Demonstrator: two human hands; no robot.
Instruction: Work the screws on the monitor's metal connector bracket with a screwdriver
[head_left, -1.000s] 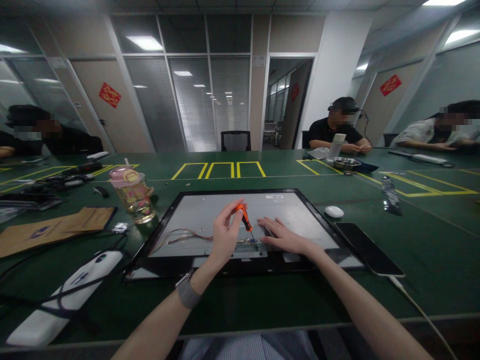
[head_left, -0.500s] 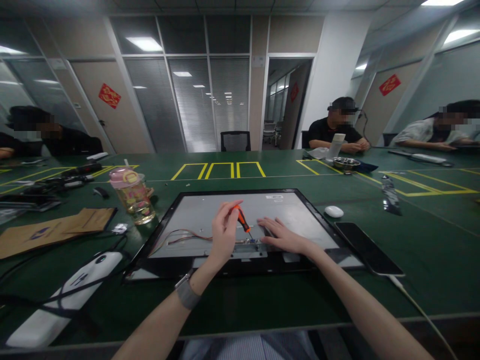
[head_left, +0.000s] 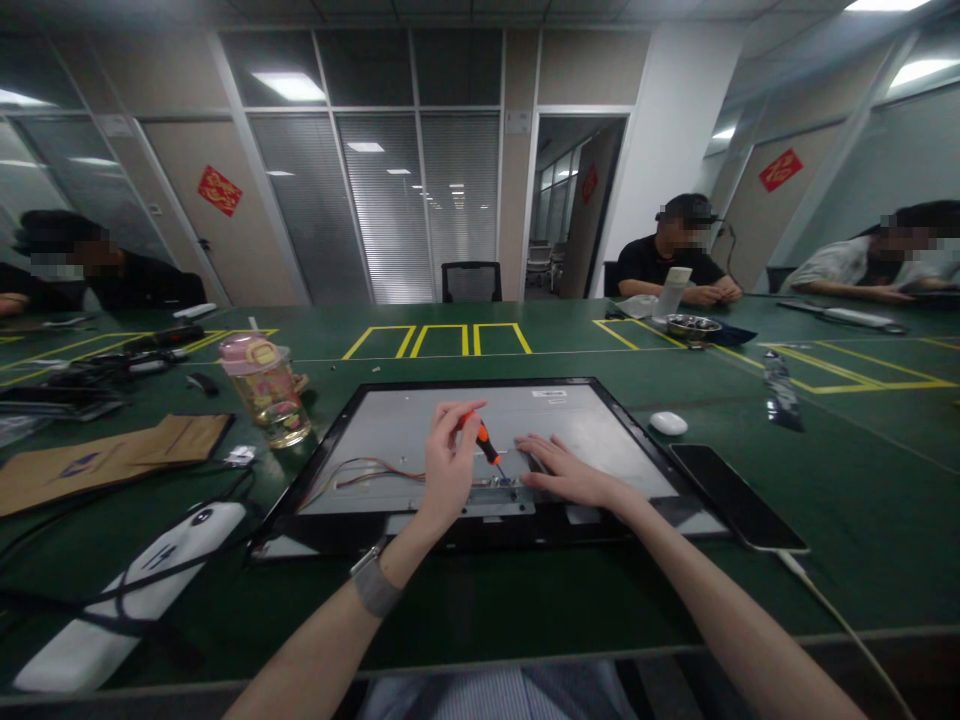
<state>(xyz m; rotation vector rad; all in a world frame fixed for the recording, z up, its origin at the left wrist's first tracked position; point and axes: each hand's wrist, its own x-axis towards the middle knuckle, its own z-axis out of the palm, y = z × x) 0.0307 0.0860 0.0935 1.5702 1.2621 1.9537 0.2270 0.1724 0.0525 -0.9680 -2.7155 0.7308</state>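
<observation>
A display panel (head_left: pixel 585 430) with a grey metal back and black frame lies flat on the green table. My left hand (head_left: pixel 448 455) is closed around the handle of an orange and black screwdriver (head_left: pixel 488 442). The tool leans, its tip down at a small metal bracket (head_left: pixel 491 497) along the panel's near edge. My right hand (head_left: pixel 574 474) lies on the panel just right of the tip, fingers stretched out, holding nothing I can see. Thin coloured wires (head_left: pixel 375 468) run across the panel to the left of my left hand.
Left of the panel stand a pink-lidded drink bottle (head_left: pixel 268 390), a brown paper bag (head_left: pixel 112 462) and a white power bank-like device (head_left: pixel 139 590) with cables. A phone (head_left: pixel 739 497) on a cable and a white case (head_left: pixel 668 423) lie right. People sit across the table.
Hardly anything differs. The fingers of my left hand have shifted slightly on the screwdriver handle; its tip stays at the bracket. My right hand has not moved.
</observation>
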